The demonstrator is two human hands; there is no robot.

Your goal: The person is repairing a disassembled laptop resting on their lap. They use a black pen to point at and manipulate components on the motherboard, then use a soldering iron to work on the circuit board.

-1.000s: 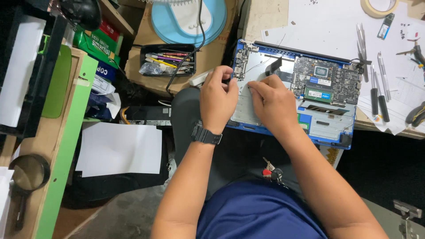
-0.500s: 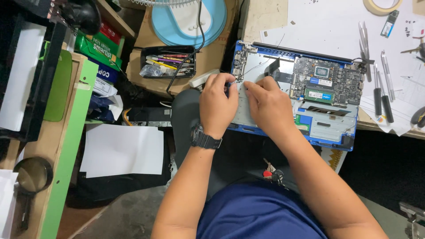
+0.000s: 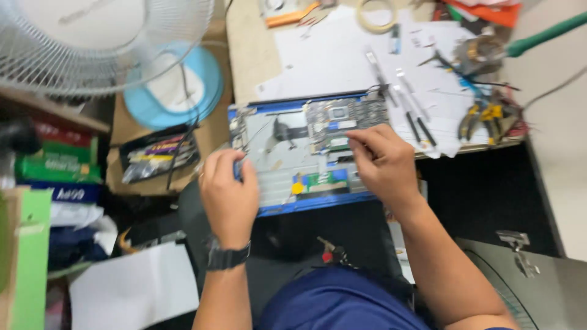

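An opened blue laptop base lies at the near edge of the workbench, its circuit board and silver inner plate exposed. My left hand, with a black watch on the wrist, grips the laptop's left edge. Over the right part of the board, my right hand has its fingers pinched together on the board; whether they hold a small part I cannot tell. The picture is blurred by motion.
Pliers, screwdrivers and tweezers lie on white paper behind the laptop. A tape roll sits further back. A white fan and a box of pens are at the left.
Both hands have moved apart from the laptop's middle: the left to its left edge, the right to the board on the right. The camera has tilted and shifted, showing the fan.
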